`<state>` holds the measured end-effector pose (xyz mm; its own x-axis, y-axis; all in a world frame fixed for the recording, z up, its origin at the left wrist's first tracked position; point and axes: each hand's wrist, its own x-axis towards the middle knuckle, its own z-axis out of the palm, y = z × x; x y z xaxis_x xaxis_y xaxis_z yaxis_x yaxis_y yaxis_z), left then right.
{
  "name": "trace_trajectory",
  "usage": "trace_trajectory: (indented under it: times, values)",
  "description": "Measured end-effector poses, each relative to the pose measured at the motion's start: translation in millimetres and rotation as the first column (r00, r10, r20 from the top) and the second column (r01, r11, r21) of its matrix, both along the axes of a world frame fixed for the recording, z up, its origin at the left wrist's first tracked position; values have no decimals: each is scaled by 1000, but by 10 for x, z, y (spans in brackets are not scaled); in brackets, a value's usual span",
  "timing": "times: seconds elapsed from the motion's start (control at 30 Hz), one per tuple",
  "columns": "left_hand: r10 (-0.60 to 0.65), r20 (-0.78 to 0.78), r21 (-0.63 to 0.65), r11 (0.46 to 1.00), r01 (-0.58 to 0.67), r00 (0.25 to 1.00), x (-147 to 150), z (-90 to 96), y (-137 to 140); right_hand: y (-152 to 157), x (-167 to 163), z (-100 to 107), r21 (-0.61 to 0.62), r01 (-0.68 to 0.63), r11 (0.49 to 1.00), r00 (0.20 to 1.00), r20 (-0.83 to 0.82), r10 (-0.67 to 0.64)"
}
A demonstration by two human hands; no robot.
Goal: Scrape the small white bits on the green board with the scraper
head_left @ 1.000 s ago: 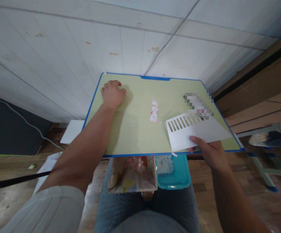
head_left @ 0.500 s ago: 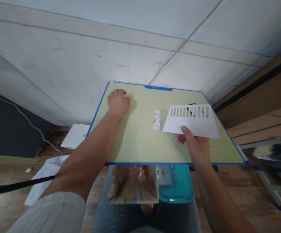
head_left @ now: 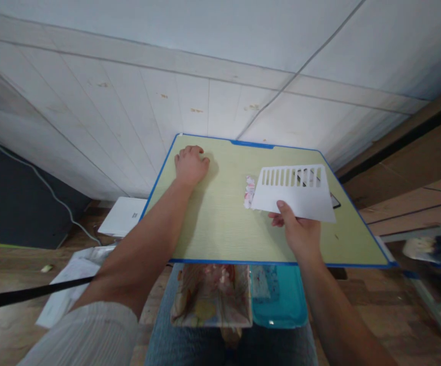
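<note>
White card with a row of slots along its far edge lies over the right half of the blue-edged table, its long axis running left to right. Its left edge meets, in this view, a short strip of pink-and-white paper pieces whose own long axis runs near to far, crosswise to the card; whether the two touch cannot be told. The right hand is the nearer one: it grips the card's near edge, thumb on top and fingers underneath. The left hand rests well apart, to the left of the strip near the table's far left corner, palm down with fingers loosely curled; whether anything sits under it cannot be told. A dark-edged thing shows through the slots and past the card's right edge.
</note>
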<state>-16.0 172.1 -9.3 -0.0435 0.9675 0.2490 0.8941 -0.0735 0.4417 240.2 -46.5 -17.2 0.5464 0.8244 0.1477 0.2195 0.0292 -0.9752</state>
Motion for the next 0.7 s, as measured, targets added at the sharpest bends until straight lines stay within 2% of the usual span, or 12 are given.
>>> trace_trajectory:
  times: [0.23,0.43,0.6,0.7]
  values:
    - [-1,10,-8,1000,1,1000,0,26,-22,-3,-69,8,-51,-117,992,992,48,120]
    - [5,13,1,1000,-5,1000,7,10,-10,-118,-10,9,-27,-58,998,998,4,58]
    - [-4,18,-1,1000,4,1000,-2,13,-9,-169,14,5,-59,-132,989,990,47,135]
    - [-2,20,0,1000,2,1000,-3,26,-20,-153,3,-4,-33,-99,995,995,23,99]
